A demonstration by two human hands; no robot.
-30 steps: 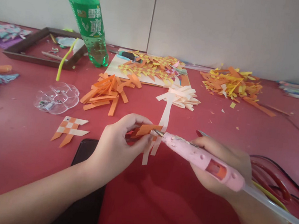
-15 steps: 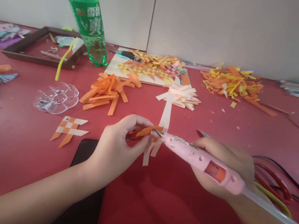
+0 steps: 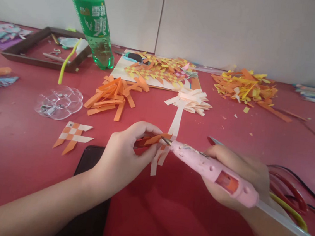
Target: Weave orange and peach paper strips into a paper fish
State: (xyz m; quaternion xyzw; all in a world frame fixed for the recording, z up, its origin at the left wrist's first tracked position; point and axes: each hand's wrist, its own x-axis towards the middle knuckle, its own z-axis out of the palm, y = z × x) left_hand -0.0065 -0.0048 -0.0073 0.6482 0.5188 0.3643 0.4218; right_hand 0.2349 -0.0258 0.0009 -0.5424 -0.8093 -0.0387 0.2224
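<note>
My left hand (image 3: 129, 163) pinches a small weave of orange and cream paper strips (image 3: 154, 139), its fingers hiding part of it. Cream strip ends hang below the fingertips. Wrapped in my right hand (image 3: 234, 175) is a pink glue gun (image 3: 214, 173) with a clear glue stick out of its back end. The metal nozzle touches or nearly touches the orange strip by my left fingertips. A finished woven paper fish (image 3: 72, 137) lies flat on the left. Orange strips (image 3: 110, 97) and cream strips (image 3: 191, 99) sit in piles beyond my hands.
A green soda bottle (image 3: 92, 19) stands beside a dark frame (image 3: 30, 62). A clear palette (image 3: 60, 102) holds small bits. Woven pieces lie on a board (image 3: 120, 71), with an orange-yellow scrap pile (image 3: 244, 87) right of it. A black phone-like slab (image 3: 85, 217) lies under my left forearm; red-handled scissors (image 3: 290, 191) are at right.
Almost nothing differs. The glue gun and the paper weave have shifted by a hair, with the nozzle still at the orange strip.
</note>
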